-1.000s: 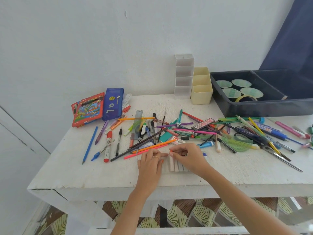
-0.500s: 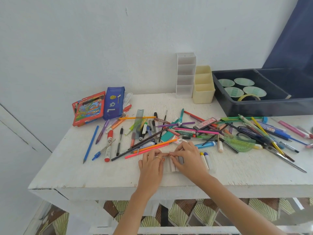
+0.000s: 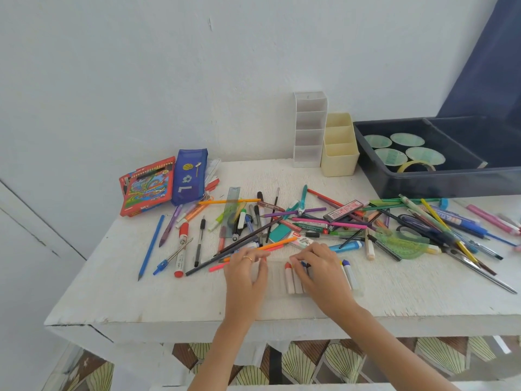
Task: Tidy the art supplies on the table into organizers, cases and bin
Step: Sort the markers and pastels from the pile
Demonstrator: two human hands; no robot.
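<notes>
Near the front edge of the white table (image 3: 141, 300), a row of white-wrapped crayons (image 3: 290, 277) with coloured tips lies in a clear plastic case (image 3: 275, 277). My left hand (image 3: 245, 275), a ring on one finger, grips the case's left end. The curled fingers of my right hand (image 3: 321, 277) lie over the crayons and hide the middle ones. Two more crayons (image 3: 349, 275) show just right of that hand. Behind both hands spreads a pile of pens and pencils (image 3: 310, 218).
At the back stand a white tiered organizer (image 3: 308, 131), a cream organizer (image 3: 338, 153) and a dark bin (image 3: 423, 184) holding tape rolls (image 3: 414, 165). At the back left lie a blue pencil case (image 3: 189, 179) and a red pencil box (image 3: 146, 187). Scissors (image 3: 408, 221) and a green protractor (image 3: 403, 244) lie right.
My hands, which met over the case, have drawn apart: the left one moved left. More crayons now show between them.
</notes>
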